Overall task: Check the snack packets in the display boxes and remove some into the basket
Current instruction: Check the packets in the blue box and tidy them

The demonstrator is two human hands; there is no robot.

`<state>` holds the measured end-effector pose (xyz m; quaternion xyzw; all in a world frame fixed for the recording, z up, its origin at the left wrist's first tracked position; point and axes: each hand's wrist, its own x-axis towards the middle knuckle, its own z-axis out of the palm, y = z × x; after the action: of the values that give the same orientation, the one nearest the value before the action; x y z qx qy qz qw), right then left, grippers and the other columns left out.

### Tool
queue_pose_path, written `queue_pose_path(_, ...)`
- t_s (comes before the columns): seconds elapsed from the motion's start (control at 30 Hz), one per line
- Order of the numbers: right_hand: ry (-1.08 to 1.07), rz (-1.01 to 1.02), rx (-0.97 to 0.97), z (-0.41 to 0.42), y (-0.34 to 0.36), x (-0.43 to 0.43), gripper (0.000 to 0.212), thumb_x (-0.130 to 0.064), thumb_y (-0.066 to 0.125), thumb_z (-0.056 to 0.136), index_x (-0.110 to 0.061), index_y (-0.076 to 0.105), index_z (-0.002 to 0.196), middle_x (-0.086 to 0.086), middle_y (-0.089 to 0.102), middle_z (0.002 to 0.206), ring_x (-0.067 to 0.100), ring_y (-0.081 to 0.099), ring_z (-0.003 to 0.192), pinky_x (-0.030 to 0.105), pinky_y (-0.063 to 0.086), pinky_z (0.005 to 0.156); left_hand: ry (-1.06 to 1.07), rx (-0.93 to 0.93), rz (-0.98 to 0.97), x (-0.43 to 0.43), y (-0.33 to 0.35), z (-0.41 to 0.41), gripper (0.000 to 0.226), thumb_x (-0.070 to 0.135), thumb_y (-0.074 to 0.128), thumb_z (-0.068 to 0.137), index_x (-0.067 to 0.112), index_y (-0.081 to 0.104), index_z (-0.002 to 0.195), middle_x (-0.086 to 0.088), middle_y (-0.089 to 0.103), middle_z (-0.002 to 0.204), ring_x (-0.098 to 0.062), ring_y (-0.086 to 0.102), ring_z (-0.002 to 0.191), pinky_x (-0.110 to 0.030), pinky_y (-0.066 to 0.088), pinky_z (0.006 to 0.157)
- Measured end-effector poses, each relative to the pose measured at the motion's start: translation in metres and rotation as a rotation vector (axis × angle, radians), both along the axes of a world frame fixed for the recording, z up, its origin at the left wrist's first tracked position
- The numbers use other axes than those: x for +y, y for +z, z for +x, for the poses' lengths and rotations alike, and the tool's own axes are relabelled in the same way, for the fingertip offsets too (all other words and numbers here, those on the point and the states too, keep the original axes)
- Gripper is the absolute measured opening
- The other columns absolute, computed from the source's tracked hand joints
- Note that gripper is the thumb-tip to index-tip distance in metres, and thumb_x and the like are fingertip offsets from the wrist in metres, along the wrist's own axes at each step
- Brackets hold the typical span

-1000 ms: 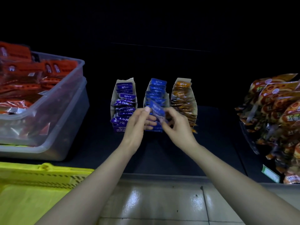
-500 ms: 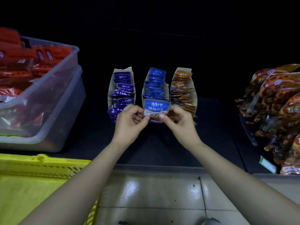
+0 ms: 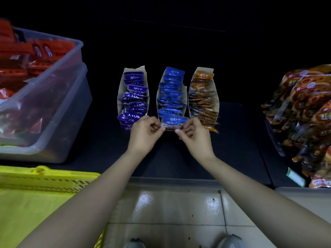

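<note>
Three narrow cardboard display boxes stand side by side on a dark shelf: a purple-packet box (image 3: 119, 97), a blue-packet box (image 3: 158, 97) and an orange-packet box (image 3: 217, 97). In front of the middle box I hold one blue snack packet (image 3: 174, 120) flat, face up. My left hand (image 3: 145, 135) pinches its left edge and my right hand (image 3: 194, 136) pinches its right edge. The yellow basket (image 3: 44, 178) sits at the lower left, beside my left forearm.
Two stacked clear plastic tubs (image 3: 59, 108) with red packets fill the shelf's left side. Hanging orange-brown snack bags (image 3: 308, 111) crowd the right. A pale tiled floor (image 3: 172, 208) lies below the shelf edge, with my shoe tips at the bottom.
A second ago the blue packet stood edge-on between my fingers at the middle box. It now lies flat, face up, stretched between both hands, which barely moved since half a second ago.
</note>
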<state>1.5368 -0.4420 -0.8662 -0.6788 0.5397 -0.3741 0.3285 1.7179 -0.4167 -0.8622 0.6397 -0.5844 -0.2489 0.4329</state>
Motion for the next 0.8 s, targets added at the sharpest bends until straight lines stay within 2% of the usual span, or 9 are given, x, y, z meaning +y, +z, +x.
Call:
queue_pose_path(0.07, -0.007, -0.017, -0.039, 0.003, 0.0, -0.003, 0.026, -0.017, 0.076, 0.084, -0.024, 0.051, 0.084, -0.002, 0.069, 0.08, 0.011, 0.068, 0.071, 0.031, 0.057, 0.066, 0.042, 0.049, 0.0, -0.005, 0.0, -0.001, 0.012, 0.01, 0.078, 0.081, 0.013, 0.067, 0.077, -0.001, 0.062, 0.083, -0.011, 0.064, 0.071, -0.012, 0.051, 0.068)
queue_pose_path(0.17, 0.001, -0.049, -0.063, 0.008, 0.002, -0.008, 0.01, -0.011, 0.073, 0.087, -0.015, 0.064, 0.09, -0.005, 0.072, 0.087, 0.001, 0.067, 0.078, 0.02, 0.055, 0.072, 0.092, 0.11, -0.021, -0.013, 0.001, 0.001, 0.017, 0.009, 0.077, 0.081, 0.018, 0.064, 0.076, -0.002, 0.061, 0.087, -0.011, 0.065, 0.074, -0.009, 0.05, 0.07)
queue_pose_path(0.23, -0.002, -0.065, -0.056, 0.009, 0.003, -0.012, 0.009, -0.01, 0.071, 0.088, -0.011, 0.069, 0.097, -0.005, 0.073, 0.091, 0.002, 0.068, 0.081, 0.02, 0.056, 0.076, 0.098, 0.118, -0.044, -0.018, 0.003, 0.001, 0.014, 0.009, 0.077, 0.082, 0.016, 0.066, 0.079, -0.004, 0.062, 0.09, -0.011, 0.066, 0.077, -0.01, 0.051, 0.072)
queue_pose_path(0.37, -0.023, -0.092, -0.007, 0.012, 0.0, -0.017, 0.016, -0.01, 0.07, 0.089, -0.011, 0.072, 0.105, -0.002, 0.073, 0.099, 0.004, 0.068, 0.087, 0.024, 0.057, 0.081, 0.081, 0.084, -0.068, -0.026, 0.006, 0.0, 0.014, 0.008, 0.076, 0.082, 0.016, 0.065, 0.081, 0.006, 0.057, 0.087, -0.005, 0.066, 0.079, -0.008, 0.051, 0.072)
queue_pose_path(0.43, -0.025, -0.118, 0.035, 0.014, -0.004, -0.018, 0.017, -0.009, 0.07, 0.089, -0.011, 0.072, 0.106, 0.0, 0.072, 0.102, 0.007, 0.068, 0.089, 0.026, 0.057, 0.082, 0.065, 0.045, -0.079, -0.029, 0.004, 0.001, 0.016, 0.005, 0.076, 0.082, 0.017, 0.064, 0.081, 0.007, 0.056, 0.086, -0.008, 0.066, 0.078, -0.007, 0.05, 0.072)
queue_pose_path(0.5, -0.024, -0.121, 0.061, 0.016, -0.006, -0.018, 0.017, -0.008, 0.069, 0.089, -0.01, 0.071, 0.106, 0.001, 0.071, 0.102, 0.008, 0.067, 0.088, 0.023, 0.056, 0.082, 0.054, 0.003, -0.087, -0.032, 0.002, 0.0, 0.015, 0.004, 0.076, 0.081, 0.014, 0.065, 0.082, 0.006, 0.057, 0.086, -0.01, 0.066, 0.076, -0.006, 0.05, 0.071)
queue_pose_path(0.57, -0.044, -0.093, 0.063, 0.017, -0.006, -0.021, 0.014, -0.008, 0.068, 0.09, -0.009, 0.07, 0.104, 0.001, 0.071, 0.099, 0.007, 0.066, 0.085, 0.015, 0.053, 0.078, 0.055, -0.03, -0.095, -0.034, 0.002, -0.002, 0.015, 0.005, 0.076, 0.082, 0.014, 0.065, 0.082, 0.01, 0.055, 0.083, -0.006, 0.063, 0.072, -0.004, 0.047, 0.067)
queue_pose_path(0.67, -0.059, -0.08, 0.087, 0.017, -0.006, -0.021, 0.011, -0.01, 0.068, 0.09, -0.009, 0.069, 0.101, 0.0, 0.07, 0.096, 0.006, 0.065, 0.082, 0.006, 0.047, 0.072, 0.05, -0.052, -0.117, -0.032, 0.0, -0.006, 0.015, 0.013, 0.074, 0.085, 0.018, 0.06, 0.082, 0.008, 0.058, 0.083, -0.004, 0.062, 0.071, -0.005, 0.046, 0.064)
queue_pose_path(0.8, -0.037, -0.092, 0.114, 0.015, -0.01, -0.021, 0.009, -0.013, 0.066, 0.092, -0.011, 0.069, 0.101, 0.0, 0.07, 0.098, 0.007, 0.065, 0.082, 0.008, 0.047, 0.071, 0.041, -0.097, -0.081, -0.03, -0.007, -0.003, 0.011, 0.019, 0.072, 0.088, 0.017, 0.062, 0.086, 0.004, 0.063, 0.084, -0.007, 0.064, 0.073, -0.012, 0.052, 0.066)
